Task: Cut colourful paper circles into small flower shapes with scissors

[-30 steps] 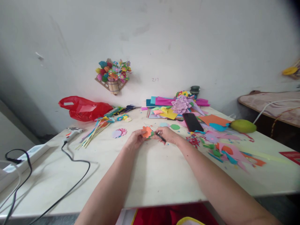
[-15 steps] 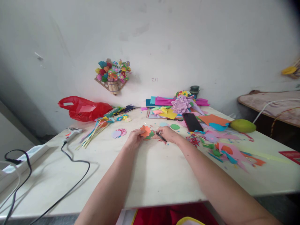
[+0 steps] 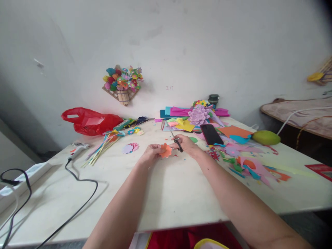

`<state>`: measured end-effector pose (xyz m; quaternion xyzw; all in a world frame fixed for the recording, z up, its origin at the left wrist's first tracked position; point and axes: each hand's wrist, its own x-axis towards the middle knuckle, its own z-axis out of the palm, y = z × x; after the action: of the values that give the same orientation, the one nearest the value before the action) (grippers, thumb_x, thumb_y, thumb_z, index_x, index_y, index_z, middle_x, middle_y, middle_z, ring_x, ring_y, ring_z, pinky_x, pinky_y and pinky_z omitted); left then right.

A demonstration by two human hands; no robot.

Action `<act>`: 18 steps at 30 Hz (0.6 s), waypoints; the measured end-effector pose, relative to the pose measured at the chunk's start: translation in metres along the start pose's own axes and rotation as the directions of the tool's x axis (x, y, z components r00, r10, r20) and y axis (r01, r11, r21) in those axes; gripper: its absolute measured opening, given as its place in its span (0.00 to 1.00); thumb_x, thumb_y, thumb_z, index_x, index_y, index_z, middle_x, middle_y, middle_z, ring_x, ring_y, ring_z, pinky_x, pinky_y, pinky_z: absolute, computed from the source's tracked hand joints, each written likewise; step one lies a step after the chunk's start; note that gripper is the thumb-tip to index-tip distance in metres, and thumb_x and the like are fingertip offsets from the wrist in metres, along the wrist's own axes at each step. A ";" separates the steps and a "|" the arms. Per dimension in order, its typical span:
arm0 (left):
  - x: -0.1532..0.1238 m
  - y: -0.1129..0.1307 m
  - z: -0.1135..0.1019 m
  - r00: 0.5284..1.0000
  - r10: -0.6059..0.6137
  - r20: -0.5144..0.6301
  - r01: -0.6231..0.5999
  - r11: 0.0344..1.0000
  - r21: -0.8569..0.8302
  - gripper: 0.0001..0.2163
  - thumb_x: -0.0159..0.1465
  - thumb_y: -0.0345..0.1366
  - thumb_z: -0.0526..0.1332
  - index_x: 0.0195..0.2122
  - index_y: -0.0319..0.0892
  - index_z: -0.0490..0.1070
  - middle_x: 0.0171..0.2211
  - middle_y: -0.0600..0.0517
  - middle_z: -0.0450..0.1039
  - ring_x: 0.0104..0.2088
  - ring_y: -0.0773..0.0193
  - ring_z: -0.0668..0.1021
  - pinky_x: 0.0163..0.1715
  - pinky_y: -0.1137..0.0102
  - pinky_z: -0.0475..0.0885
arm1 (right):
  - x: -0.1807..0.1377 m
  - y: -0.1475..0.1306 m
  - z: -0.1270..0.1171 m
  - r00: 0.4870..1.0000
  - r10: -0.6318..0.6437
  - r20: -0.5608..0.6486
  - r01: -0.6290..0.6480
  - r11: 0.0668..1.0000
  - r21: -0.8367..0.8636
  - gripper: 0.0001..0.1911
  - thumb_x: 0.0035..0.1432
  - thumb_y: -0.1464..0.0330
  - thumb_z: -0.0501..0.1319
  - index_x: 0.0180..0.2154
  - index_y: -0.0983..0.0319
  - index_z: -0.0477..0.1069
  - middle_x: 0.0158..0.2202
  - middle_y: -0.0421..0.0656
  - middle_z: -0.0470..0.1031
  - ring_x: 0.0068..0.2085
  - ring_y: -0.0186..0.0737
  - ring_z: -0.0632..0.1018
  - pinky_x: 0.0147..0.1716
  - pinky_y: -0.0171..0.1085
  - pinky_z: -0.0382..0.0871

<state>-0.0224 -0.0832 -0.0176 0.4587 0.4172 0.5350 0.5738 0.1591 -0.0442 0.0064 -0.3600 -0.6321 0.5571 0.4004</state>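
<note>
Pinched in my left hand (image 3: 152, 153) is an orange flower cutout (image 3: 166, 150) with scalloped petals, held just above the table. My right hand (image 3: 185, 144) grips a small pair of scissors (image 3: 178, 144) with dark handles, its blades pointing up and away from me. The scissors are a little to the right of the flower, and the right fingertips come close to its edge. Beyond the right hand lies a green oval piece (image 3: 193, 139). Left of my left hand, lilac and patterned round cutouts (image 3: 130, 148) rest on the table.
A glue gun (image 3: 78, 151) with a black cord and a power strip (image 3: 24, 178) lie at left. A red plastic bag (image 3: 93, 121) sits behind. To the right are a phone (image 3: 211, 135), coloured scraps (image 3: 255, 167) and a yellow-green oval object (image 3: 266, 137).
The orange flower has turned and shifted slightly right and down. The scissors have swung to point more upward, away from the flower. The view has shifted slightly.
</note>
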 end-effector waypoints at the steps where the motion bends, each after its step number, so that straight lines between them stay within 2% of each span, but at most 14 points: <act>1: 0.000 -0.001 0.001 1.000 -0.009 0.025 0.008 1.000 0.012 0.07 0.41 0.30 0.69 0.18 0.36 0.71 0.18 0.50 0.73 0.19 0.66 0.73 0.22 0.72 0.63 | -0.001 0.000 0.002 1.000 -0.020 0.016 0.020 1.000 0.019 0.19 0.37 0.72 0.68 0.34 0.63 0.66 0.21 0.35 0.70 0.24 0.31 0.72 0.24 0.30 0.63; 6: 0.001 -0.004 0.005 0.996 -0.044 0.072 0.041 0.998 0.039 0.06 0.40 0.29 0.68 0.18 0.36 0.72 0.17 0.50 0.72 0.19 0.67 0.72 0.22 0.72 0.62 | -0.002 0.000 0.009 0.998 -0.063 0.018 0.063 0.998 0.005 0.16 0.38 0.75 0.63 0.33 0.63 0.66 0.19 0.32 0.67 0.21 0.30 0.68 0.22 0.30 0.60; 12: 0.004 -0.005 0.001 1.000 0.016 -0.008 -0.016 0.999 -0.038 0.07 0.42 0.30 0.68 0.23 0.35 0.75 0.21 0.48 0.75 0.22 0.65 0.75 0.27 0.70 0.66 | 0.000 0.004 0.011 1.000 -0.014 -0.017 0.015 0.999 0.049 0.16 0.37 0.75 0.62 0.33 0.62 0.66 0.17 0.31 0.65 0.19 0.29 0.68 0.18 0.29 0.58; 16: 0.006 -0.005 0.000 0.997 0.038 -0.067 -0.045 0.994 -0.103 0.07 0.41 0.30 0.69 0.20 0.36 0.73 0.21 0.49 0.75 0.23 0.64 0.75 0.28 0.69 0.68 | 0.001 0.008 0.013 1.000 0.022 -0.003 -0.022 0.997 0.067 0.16 0.39 0.74 0.63 0.34 0.62 0.65 0.17 0.32 0.67 0.18 0.32 0.70 0.16 0.29 0.59; 18: 0.006 -0.004 -0.001 0.995 0.050 -0.087 -0.061 0.990 -0.126 0.07 0.40 0.30 0.69 0.19 0.36 0.72 0.20 0.49 0.74 0.22 0.64 0.75 0.27 0.69 0.69 | 0.001 0.008 0.012 0.999 0.034 0.014 -0.034 0.999 0.041 0.16 0.40 0.73 0.64 0.35 0.62 0.65 0.16 0.33 0.68 0.17 0.31 0.70 0.14 0.28 0.56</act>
<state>-0.0217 -0.0774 -0.0217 0.4094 0.3927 0.5954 0.5690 0.1478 -0.0478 -0.0023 -0.3586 -0.6170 0.5793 0.3939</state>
